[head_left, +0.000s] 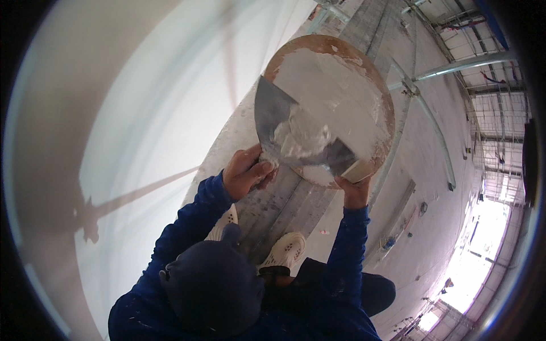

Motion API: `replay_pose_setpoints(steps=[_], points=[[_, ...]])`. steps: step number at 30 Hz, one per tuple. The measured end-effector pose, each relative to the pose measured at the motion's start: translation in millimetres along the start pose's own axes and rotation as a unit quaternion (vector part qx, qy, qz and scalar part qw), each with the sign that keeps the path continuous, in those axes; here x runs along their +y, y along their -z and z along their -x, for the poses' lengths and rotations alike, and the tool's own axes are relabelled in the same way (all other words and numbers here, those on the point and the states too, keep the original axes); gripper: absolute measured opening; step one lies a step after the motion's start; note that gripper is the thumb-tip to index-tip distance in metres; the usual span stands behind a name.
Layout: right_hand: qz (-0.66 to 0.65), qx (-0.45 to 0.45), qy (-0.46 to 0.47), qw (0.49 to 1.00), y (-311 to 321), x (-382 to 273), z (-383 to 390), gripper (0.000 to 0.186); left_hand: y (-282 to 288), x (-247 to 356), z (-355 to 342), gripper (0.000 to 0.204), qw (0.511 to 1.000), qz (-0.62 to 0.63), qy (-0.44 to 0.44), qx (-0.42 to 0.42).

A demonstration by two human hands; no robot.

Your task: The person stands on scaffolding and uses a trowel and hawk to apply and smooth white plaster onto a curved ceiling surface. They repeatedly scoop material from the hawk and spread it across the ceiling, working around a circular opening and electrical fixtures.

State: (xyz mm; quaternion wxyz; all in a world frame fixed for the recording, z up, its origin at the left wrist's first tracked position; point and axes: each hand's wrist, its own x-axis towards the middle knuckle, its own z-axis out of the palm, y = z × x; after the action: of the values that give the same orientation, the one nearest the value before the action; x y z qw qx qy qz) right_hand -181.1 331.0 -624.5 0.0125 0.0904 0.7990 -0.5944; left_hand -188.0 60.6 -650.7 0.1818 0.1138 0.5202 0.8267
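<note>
My left hand (245, 171) is closed on the lower end of a wide steel plastering trowel (271, 107), whose handle is hidden. A wet heap of white plaster (302, 135) lies on its blade. In my right hand (355, 193) is a putty knife (340, 153) with a pale handle, its grey blade against the plaster heap. Both tools are over a round brown board (318, 41) thickly coated with white plaster. What supports the board is hidden. My fingertips on the left are smeared with white.
A smooth white wall (153, 119) rises close on the left. Under me are grey, plaster-spotted planks (284, 199), with my pale clogs (287, 250) on them. To the right, scaffold tubes (435, 122) stand above a lower pale floor (421, 170), near bright openings (475, 250).
</note>
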Motion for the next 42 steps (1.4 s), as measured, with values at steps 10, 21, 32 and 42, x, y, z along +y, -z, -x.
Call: replay_pose_setpoints(steps=[10, 21, 32, 42], points=[[-0.42, 0.119, -0.247, 0.865, -71, 7, 36, 0.021, 10, -7, -28, 0.046, 0.9, -0.384, -0.189, 0.08], [-0.446, 0.129, -0.191, 0.865, -56, 35, 29, 0.022, 12, -48, -53, 0.052, 0.831, -0.506, -0.214, 0.087], [-0.305, 0.186, -0.022, 0.934, 146, 15, -140, 0.031, 34, -70, 2, 0.048, 0.85, -0.52, -0.036, 0.072], [-0.121, 0.21, -0.106, 0.964, 112, 50, -176, 0.035, 54, -78, 21, 0.023, 0.907, -0.384, 0.024, 0.173]])
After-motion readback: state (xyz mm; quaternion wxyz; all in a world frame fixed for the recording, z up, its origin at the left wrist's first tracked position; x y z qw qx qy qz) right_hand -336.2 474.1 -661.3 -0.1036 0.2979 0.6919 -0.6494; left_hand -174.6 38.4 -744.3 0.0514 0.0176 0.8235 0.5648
